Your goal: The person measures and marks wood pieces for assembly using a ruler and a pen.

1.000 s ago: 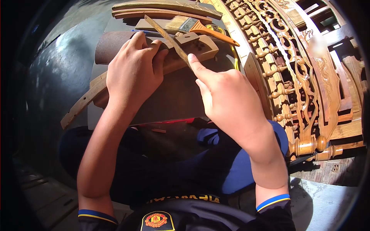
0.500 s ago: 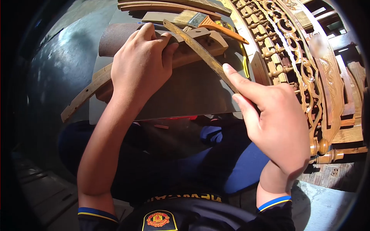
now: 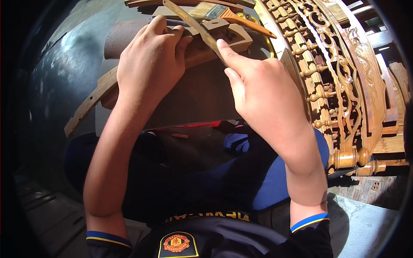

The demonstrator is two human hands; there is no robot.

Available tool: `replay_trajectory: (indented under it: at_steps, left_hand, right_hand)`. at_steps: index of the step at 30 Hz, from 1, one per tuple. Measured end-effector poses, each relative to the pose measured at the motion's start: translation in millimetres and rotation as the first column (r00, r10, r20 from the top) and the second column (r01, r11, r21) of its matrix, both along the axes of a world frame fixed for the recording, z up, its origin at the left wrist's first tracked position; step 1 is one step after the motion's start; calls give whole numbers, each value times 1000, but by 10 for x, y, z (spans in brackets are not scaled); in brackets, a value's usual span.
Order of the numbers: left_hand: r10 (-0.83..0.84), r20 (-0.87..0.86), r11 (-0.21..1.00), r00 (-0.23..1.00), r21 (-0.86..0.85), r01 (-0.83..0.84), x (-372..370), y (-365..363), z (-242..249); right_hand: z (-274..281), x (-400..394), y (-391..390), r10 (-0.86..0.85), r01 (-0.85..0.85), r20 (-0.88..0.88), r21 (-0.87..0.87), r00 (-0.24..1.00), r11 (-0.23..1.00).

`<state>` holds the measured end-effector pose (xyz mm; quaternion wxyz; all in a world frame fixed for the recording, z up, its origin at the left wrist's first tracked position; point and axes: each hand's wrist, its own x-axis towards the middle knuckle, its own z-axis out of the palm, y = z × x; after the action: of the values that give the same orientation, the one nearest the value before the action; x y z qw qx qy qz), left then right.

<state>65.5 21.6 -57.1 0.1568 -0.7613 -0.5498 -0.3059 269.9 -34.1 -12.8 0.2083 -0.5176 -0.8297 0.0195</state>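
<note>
Browns and orange over a dark grey worktop (image 3: 189, 101).
The file (image 3: 191, 22) is mottled rust-brown and ochre; the curved strip (image 3: 88, 103) crossing the left edge is tan with dark spots. Near the right edge, the brush handle (image 3: 254, 28) is orange. Black sleeves (image 3: 307, 236) end in blue and yellow stripes.

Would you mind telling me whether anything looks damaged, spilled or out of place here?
Nothing looks spilled or clearly damaged. The curved wooden strip sticks out past the table on the left, but the left hand seems to steady it. A small reddish scrap below the near edge looks stray.
</note>
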Motion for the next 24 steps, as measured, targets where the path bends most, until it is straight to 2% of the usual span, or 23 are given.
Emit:
replay_trajectory:
  at_steps: [1,3,6,10,13,16,19,21,23,24]
  left_hand:
    - [10,-2,1000,1000,2,-10,-7,-1,-3]
    - [-2,-21,999,1000,50,3,-25,29,-32]
    - [19,-26,999,999,52,-17,-48,14,-50]
    - [-10,13,1000,1000,17,9,-10,24,-20]
    - [-18,28,1000,999,23,17,-22,26,-16]
    - [16,-6,1000,1000,17,-16,-22,16,-16]
    - [3,25,1000,1000,-22,-2,-4,4,9]
    - [6,29,998,1000,-56,-5,20,-16,44]
    - [-12,23,999,1000,-38,13,14,-36,46]
    - [-32,12,999,999,-5,32,3,-45,16]
  right_hand:
    - [55,23,-27,11,-11,3,1,1000,1000]
    - [403,175,-308,3,-1,20,-139,1000,990]
    - [504,244,-422,15,-8,46,-139,999,990]
    - [-40,-30,-83,-40,40,7,-3,999,999]
    - [386,136,-396,-5,18,157,-80,988,997]
    - [649,216,-565,-27,57,190,-154,981,986]
    - [171,49,-160,-33,36,49,-65,998,997]
    - [-97,-5,87,65,-66,17,79,998,995]
    - [7,0,63,52,-39,-233,61,971,997]
    - [111,-12,1,-18,12,-229,-28,973,1000]
